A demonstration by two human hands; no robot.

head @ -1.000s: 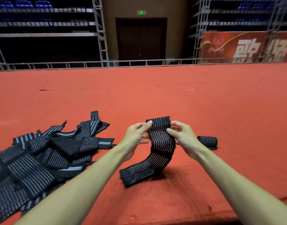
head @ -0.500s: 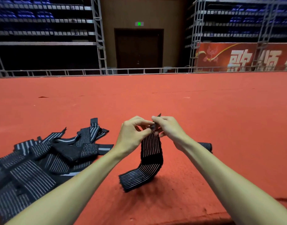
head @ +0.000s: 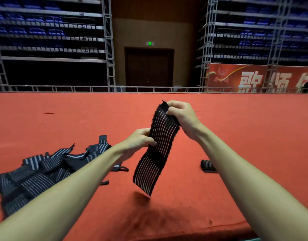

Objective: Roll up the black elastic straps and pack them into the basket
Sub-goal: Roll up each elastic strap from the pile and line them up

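Note:
A black elastic strap with pale stripes [head: 156, 153] hangs in the air over the red carpet. My right hand [head: 182, 117] pinches its top end, raised high. My left hand [head: 138, 141] grips its left edge about halfway down. The lower end dangles free above the floor. A rolled-up strap [head: 207, 166] lies on the carpet to the right, partly behind my right forearm. A heap of loose black striped straps [head: 45, 169] lies on the left. No basket is in view.
The red carpet [head: 236, 136] stretches far ahead to a low metal railing [head: 97, 88]. Scaffold stands with blue seats, a dark door and a red banner [head: 254, 79] lie beyond. The carpet's front edge runs along the bottom right.
Both hands have lifted the strap off the carpet. My right hand rose with the top end; my left slid down to the middle. The strap now hangs straight instead of curling on the floor.

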